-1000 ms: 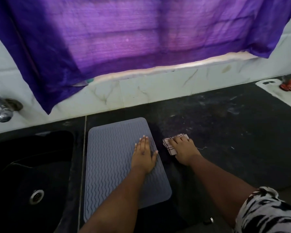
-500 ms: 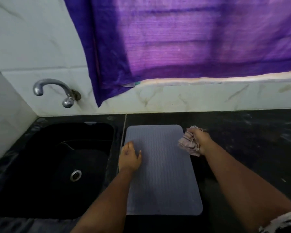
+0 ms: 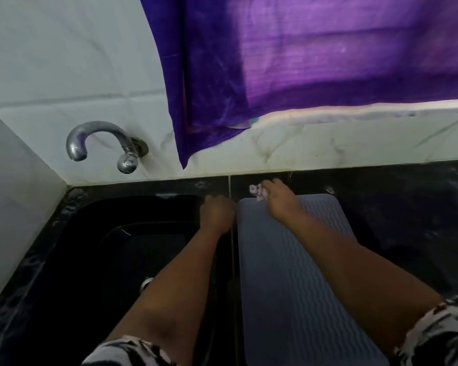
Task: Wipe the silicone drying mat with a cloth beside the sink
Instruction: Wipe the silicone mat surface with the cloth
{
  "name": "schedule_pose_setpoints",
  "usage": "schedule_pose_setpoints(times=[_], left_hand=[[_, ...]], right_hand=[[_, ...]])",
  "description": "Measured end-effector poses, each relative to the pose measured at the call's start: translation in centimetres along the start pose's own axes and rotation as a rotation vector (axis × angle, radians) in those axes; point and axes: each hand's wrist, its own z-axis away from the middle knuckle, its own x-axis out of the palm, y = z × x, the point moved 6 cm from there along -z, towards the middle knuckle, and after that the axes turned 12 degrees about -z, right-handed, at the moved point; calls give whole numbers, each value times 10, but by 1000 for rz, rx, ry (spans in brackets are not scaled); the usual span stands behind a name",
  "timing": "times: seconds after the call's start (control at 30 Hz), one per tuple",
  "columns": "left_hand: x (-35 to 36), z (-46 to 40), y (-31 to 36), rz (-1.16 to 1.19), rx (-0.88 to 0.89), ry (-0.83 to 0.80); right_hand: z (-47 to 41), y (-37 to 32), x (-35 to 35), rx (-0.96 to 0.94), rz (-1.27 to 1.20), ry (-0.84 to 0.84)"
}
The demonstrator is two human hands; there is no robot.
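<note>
Where counter meets wall at far left, curved chrome tap point(image 3: 101, 142) overhangs black sink point(image 3: 72, 260); drain ring point(image 3: 146, 283) part-hidden by forearm, nothing else seen inside. Left hand point(image 3: 217, 215) at sink's right rim, fingers curled, holding nothing visible. Grey ribbed silicone drying mat point(image 3: 296, 286) flat on black counter point(image 3: 407, 220) just right of sink. Right hand point(image 3: 280, 204) at mat's far-left corner, checked cloth point(image 3: 258, 192) bunched under fingertips; finger spread unclear. Purple curtain point(image 3: 315, 62) above. No readable writing.

The scene is viewed by one head-worn camera, aimed steeply down and forward, close over the counter point(image 3: 397, 207) and sink point(image 3: 95, 249).
</note>
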Motion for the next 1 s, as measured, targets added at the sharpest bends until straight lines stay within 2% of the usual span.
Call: schedule_pose_setpoints(times=[0.1,0.17,0.3,0.4,0.47,0.63,0.77,0.83,0.9,1.0], left_hand=[[11,-31,3,6,14,-55],[19,-41,4,-11,31,-95],[31,-52,-6,-9,95,-63],[34,-52,-9,-15,105,4],[34,-52,-7,-28,111,25],[35,-58,-6,-40,131,-11],[38,-58,-8,-24,124,-57],[37,-61,-11,-28,120,-96],[38,-62,-13,-31,107,-117],[41,-62,-14,-20,88,-131]], right_hand=[[-28,-18,32,-76,369,-20],[-37,-20,48,-69,458,-58],[-45,-2,77,-24,445,-34],[-45,3,77,-55,388,53],[-41,3,75,-66,397,51],[20,-1,83,-67,437,-118],[22,-16,62,90,351,-333],[-10,-22,39,154,305,-248],[-42,-22,31,137,288,-129],[-44,-13,63,79,445,-159]])
